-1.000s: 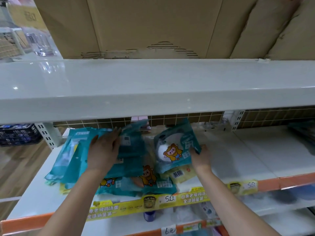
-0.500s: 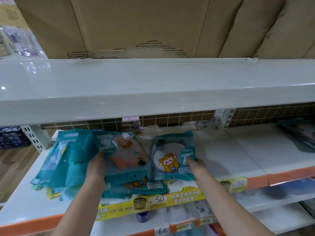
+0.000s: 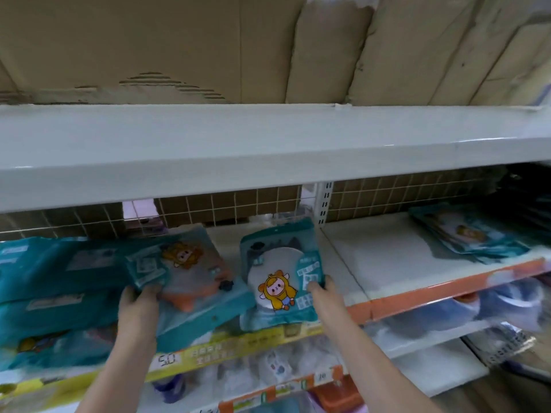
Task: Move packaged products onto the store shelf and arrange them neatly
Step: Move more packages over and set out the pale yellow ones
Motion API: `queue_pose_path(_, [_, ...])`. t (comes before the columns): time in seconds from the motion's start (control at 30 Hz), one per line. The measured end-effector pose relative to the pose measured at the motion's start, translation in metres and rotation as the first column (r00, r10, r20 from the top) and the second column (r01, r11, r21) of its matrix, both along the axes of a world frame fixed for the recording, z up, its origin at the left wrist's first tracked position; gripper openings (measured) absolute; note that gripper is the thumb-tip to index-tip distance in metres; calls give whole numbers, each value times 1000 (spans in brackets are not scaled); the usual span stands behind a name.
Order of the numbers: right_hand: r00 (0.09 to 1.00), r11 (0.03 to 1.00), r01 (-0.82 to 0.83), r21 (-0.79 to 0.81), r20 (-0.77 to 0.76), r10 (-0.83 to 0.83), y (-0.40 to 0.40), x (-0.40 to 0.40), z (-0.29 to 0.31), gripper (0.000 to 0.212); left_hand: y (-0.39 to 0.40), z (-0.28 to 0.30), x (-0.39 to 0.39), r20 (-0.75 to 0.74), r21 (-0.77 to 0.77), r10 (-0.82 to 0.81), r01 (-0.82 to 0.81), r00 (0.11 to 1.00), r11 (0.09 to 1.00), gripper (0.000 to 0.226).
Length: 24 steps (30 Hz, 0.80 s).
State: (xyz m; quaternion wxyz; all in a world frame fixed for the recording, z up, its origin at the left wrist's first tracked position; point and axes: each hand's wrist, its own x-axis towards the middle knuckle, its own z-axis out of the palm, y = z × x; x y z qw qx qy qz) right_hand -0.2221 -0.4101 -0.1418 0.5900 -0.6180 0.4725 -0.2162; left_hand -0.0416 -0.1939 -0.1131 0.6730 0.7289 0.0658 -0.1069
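Note:
Several teal cartoon-printed packets lie on the white store shelf (image 3: pixel 384 260). My left hand (image 3: pixel 138 308) grips the lower edge of a teal packet with an orange item inside (image 3: pixel 190 275), which lies on a loose heap of teal packets (image 3: pixel 56 281) at the left. My right hand (image 3: pixel 323 296) holds the right edge of a separate teal packet showing a yellow-hooded cartoon figure (image 3: pixel 280 272), tilted up near the shelf's front edge. Most of my fingers are hidden behind the packets.
An upper white shelf (image 3: pixel 268 144) carrying cardboard boxes (image 3: pixel 179 46) overhangs the work area. Another stack of teal packets (image 3: pixel 471 236) lies at the far right. A wire grid (image 3: pixel 387 198) backs the shelf. Price strips and lower shelves with goods run below.
The view has swung right, bringing the right-hand stack into sight. Both hands keep their packets, and the right packet has moved slightly away from the left heap.

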Motion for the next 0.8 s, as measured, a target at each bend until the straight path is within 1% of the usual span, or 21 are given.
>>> queue_pose_path(0.1, [999, 999, 42, -2, 12, -42, -37, -47, 3, 12, -39, 3, -50, -24, -70, 6, -8, 1000, 998, 31])
queue_pose_path(0.2, [996, 997, 74, 23, 51, -75, -74, -94, 6, 11, -78, 6, -98, -60, -53, 16, -20, 998, 998, 45])
queue_pose_path(0.27, [992, 993, 110, 33, 56, -111, -98, -127, 5, 12, -105, 8, -127, -119, -64, 23, -31, 993, 997, 53])
queue_pose_path(0.3, [990, 991, 129, 35, 59, -131, -110, -142, 4, 14, -119, 7, -141, -141, -86, 18, -30, 990, 996, 54])
queue_pose_path(0.37, [982, 984, 172, 52, 66, -175, -133, -171, 1, 17, -145, 2, -163, -141, -94, 11, -24, 990, 995, 51])
queue_pose_path(0.47, [968, 968, 236, 82, 71, -242, -163, -207, -3, 14, -179, -16, -180, -181, -38, 2, -9, 983, 999, 41])
queue_pose_path(0.53, [959, 958, 271, 90, 57, -276, -181, -225, -8, 20, -199, -26, -185, -207, -2, -32, 32, 978, 999, 38])
queue_pose_path(0.63, [936, 935, 340, 105, 58, -347, -212, -246, -12, 28, -234, -34, -190, -181, 110, -89, 110, 979, 988, 41])
queue_pose_path(0.73, [896, 895, 426, 131, 80, -438, -243, -262, -13, 29, -270, -39, -196, -170, 121, -147, 169, 974, 978, 45])
queue_pose_path(0.8, [862, 862, 489, 130, 81, -501, -265, -270, -11, 24, -293, -40, -200, -180, 86, -176, 193, 968, 977, 44])
